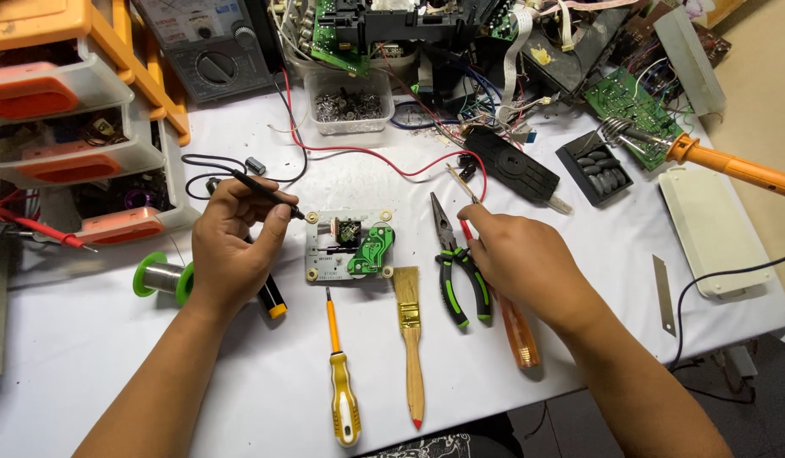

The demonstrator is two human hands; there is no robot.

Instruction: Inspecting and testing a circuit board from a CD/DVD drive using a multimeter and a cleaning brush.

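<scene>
My left hand (231, 250) pinches a black test probe (269, 193) like a pen. Its tip sits at the top left corner of a small white module with a green circuit board (352, 248), which lies flat on the white table. My right hand (524, 259) lies right of the module and holds a red test probe (465, 227); the metal tip points up and away, clear of the module. Red and black leads run back to a grey multimeter (210, 51) at the far edge.
Green-handled pliers (454, 276), a paintbrush (409, 331), a yellow screwdriver (342, 386) and an orange-handled screwdriver (520, 335) lie near the front edge. A solder spool (159, 278) and drawer unit (61, 110) stand left. An orange soldering iron (732, 165), white lid (715, 229) and blade (661, 293) lie right.
</scene>
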